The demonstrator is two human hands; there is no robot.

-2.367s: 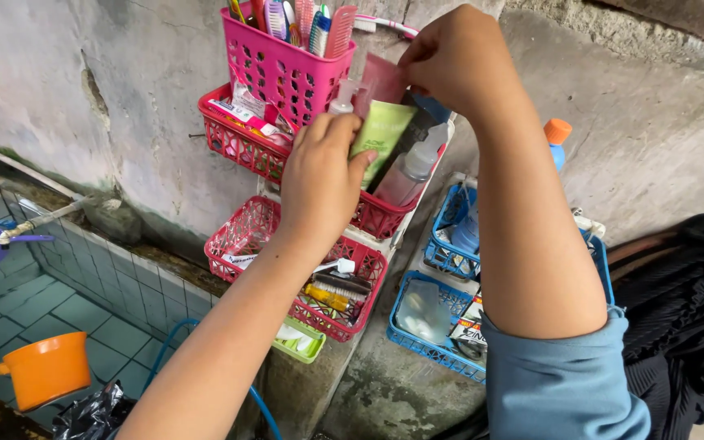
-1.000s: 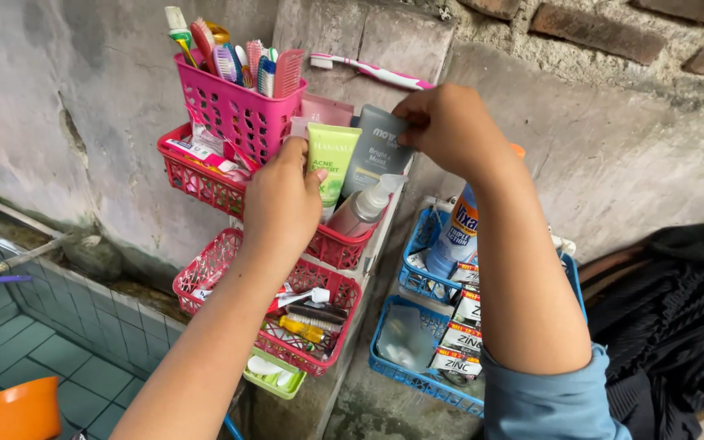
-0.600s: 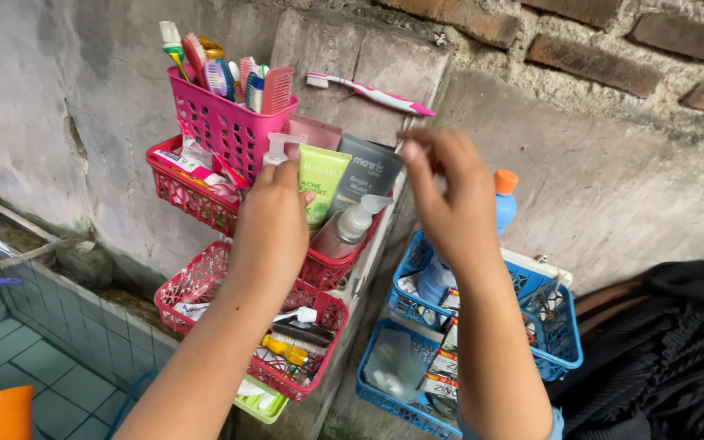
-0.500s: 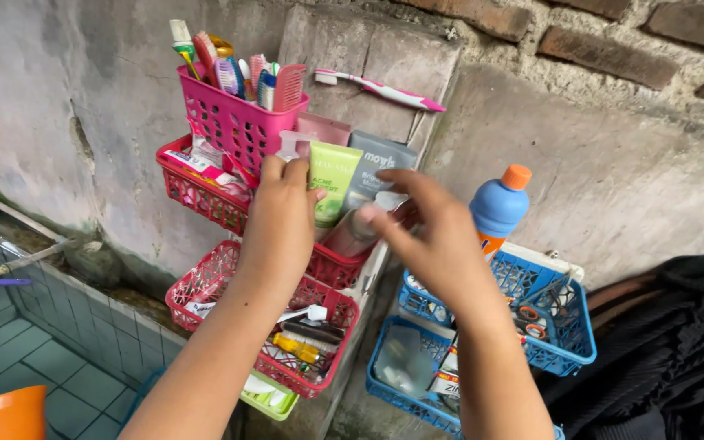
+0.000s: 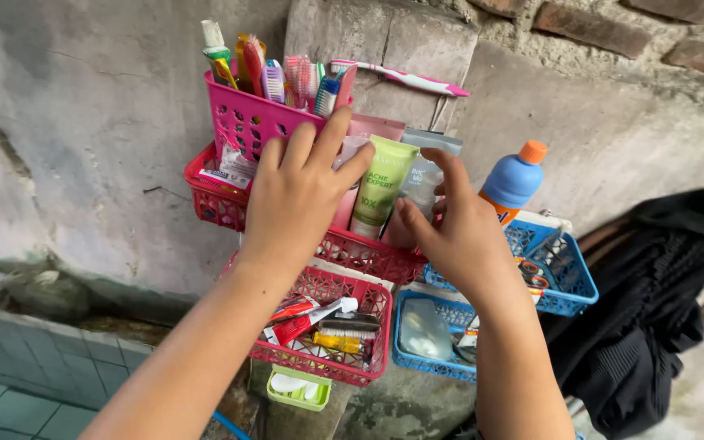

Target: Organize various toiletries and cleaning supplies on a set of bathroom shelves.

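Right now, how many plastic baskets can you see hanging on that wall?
5: a pink one on top holding brushes, a red one under the hands, a red one below it, and two blue ones at right. Hands may hide more.

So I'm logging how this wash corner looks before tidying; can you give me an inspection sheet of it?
Surface: rough grey plastered wall, baskets hung on it.
Job's things: green tube and grey tube upright in the upper red basket.
Clutter: toothbrushes in a pink basket; lower red basket with small tubes; blue baskets; blue bottle.
Grippers: left hand spread over the upper basket's contents; right hand at the grey tube.
Cables: nothing seen.
Surroundings: black cloth, tiled basin.
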